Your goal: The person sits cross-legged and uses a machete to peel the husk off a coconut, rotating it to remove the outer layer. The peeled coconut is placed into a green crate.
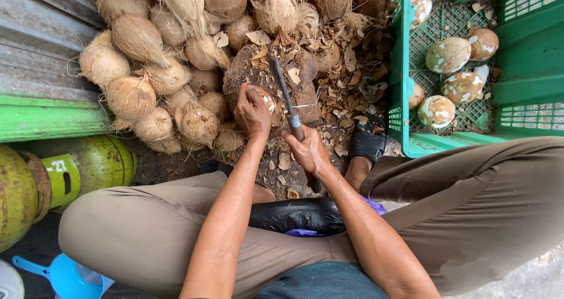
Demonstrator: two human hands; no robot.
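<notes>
Coconut pile (164, 70), husk-littered ground (352, 93), green crate (529, 58)

the left hand (252, 112) covers most of the small coconut (264, 99) it grips. the knife (286, 102) handle is buried in the right hand (306, 151). the green crate (411, 99) and husked coconut pile (164, 58) run off the top edge; the gas cylinder (23, 187) is cut at the left.
</notes>
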